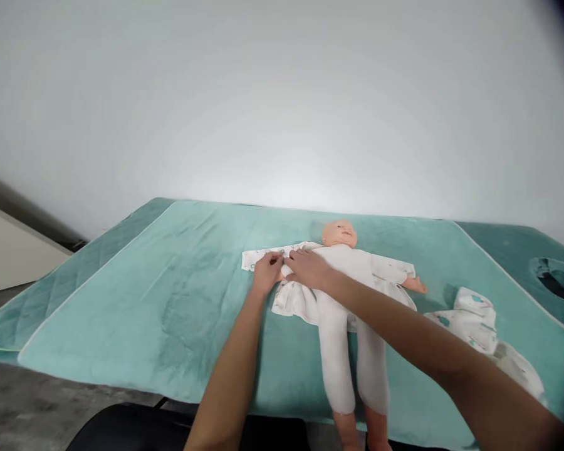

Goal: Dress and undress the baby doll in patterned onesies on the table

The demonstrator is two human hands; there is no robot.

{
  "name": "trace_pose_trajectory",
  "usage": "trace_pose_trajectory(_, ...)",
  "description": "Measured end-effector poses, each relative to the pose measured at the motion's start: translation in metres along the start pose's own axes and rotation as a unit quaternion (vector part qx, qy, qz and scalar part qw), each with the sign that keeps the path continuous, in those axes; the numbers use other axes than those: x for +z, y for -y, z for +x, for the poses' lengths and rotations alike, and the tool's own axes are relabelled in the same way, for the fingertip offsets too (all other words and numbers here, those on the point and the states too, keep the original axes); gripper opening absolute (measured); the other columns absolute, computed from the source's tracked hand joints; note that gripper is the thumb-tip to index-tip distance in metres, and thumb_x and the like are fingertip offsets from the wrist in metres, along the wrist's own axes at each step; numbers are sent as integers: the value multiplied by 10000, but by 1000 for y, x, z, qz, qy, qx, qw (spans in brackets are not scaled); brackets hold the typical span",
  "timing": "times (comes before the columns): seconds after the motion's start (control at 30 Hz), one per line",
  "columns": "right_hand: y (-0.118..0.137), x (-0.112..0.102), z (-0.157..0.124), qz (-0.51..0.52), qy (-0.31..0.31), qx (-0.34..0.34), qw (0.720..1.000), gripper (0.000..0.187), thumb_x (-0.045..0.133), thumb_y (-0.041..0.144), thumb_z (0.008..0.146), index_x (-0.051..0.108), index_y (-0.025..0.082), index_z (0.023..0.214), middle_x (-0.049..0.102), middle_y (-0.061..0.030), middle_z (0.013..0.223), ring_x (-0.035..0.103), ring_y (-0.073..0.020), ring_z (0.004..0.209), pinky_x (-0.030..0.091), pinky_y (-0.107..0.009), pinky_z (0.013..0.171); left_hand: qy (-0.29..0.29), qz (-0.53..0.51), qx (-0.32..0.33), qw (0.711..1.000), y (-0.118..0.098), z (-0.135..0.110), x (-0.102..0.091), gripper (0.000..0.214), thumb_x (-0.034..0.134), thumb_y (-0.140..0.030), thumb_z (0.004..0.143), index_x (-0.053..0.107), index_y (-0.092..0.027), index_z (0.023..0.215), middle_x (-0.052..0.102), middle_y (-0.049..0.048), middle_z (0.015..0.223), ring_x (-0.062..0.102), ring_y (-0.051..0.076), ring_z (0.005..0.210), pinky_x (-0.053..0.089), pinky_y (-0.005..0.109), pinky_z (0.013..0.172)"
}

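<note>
A baby doll (pixel 336 297) with a white cloth body lies on its back, head away from me. A white printed baby shirt (pixel 294 300) is spread beneath it; one sleeve covers the doll's arm on the right, with the doll's hand (pixel 414 284) showing past the cuff. The other sleeve (pixel 251 258) lies flat to the left. My left hand (pixel 267 270) is closed with curled fingers at this sleeve's shoulder end. Beside it, my right hand (pixel 306 268) bends its fingers over the doll's left-side arm, which is partly hidden between my hands.
More white printed baby clothing (pixel 477 322) lies bunched on the right, partly behind my right forearm. A green padded cover (pixel 122 313) spreads over the table, with an oval dark opening (pixel 559 280) at far right. Behind stands a pale wall (pixel 263 106); a black chair (pixel 126 429) is below.
</note>
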State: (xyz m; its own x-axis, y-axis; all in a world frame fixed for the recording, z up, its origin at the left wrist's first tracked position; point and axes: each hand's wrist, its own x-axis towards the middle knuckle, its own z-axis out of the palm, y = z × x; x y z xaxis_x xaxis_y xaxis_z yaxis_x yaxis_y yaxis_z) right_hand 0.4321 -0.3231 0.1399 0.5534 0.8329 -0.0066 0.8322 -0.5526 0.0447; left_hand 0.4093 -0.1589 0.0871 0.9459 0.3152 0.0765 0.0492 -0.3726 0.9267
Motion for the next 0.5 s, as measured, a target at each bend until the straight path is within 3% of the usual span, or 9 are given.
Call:
trace_pose_trajectory(0.13, -3, 8, 3, 42, -11, 28, 999, 345, 603, 457, 953, 612, 178, 1156, 627, -101, 1157, 578, -269, 1093, 438, -386, 908, 3, -86, 6, 996, 10, -6, -4, 264, 588, -412, 848, 695, -184, 928, 693, 36, 838, 627, 170, 785, 486, 274, 739)
trace_pose_trajectory(0.23, -7, 2, -8, 75, -73, 84, 991, 249, 566, 420, 984, 616, 202, 1094, 633, -70, 1137, 581, -234, 1073, 427, -352, 896, -118, -114, 37, 986, 5, -10, -8, 254, 555, -392, 890, 671, -192, 995, 682, 44, 902, 628, 167, 841, 473, 258, 736)
trace_pose_trajectory(0.33, -8, 0, -17, 107, -151, 173, 967, 278, 506, 443, 1011, 597, 212, 1138, 630, -70, 1138, 579, -224, 1055, 417, -338, 880, -231, -88, 103, 963, 1, -17, -6, 250, 523, -388, 937, 644, -212, 1068, 666, 57, 1029, 626, 169, 941, 462, 266, 803)
trace_pose_trajectory(0.4, -9, 1, -21, 133, -192, 223, 946, 317, 474, 473, 1017, 588, 212, 1159, 625, -78, 1137, 576, -227, 1051, 417, -330, 851, -214, -68, 113, 968, -1, -20, 0, 262, 504, -398, 954, 618, -214, 1101, 654, 64, 1043, 623, 177, 937, 462, 283, 804)
trace_pose_trajectory(0.5, -12, 5, -23, 170, -217, 253, 927, 331, 459, 478, 1022, 582, 212, 1174, 623, -81, 1146, 571, -229, 1071, 414, -321, 847, -77, 68, 152, 983, -1, -23, 16, 276, 586, -396, 906, 623, -208, 1106, 653, 81, 1046, 595, 232, 999, 449, 355, 874)
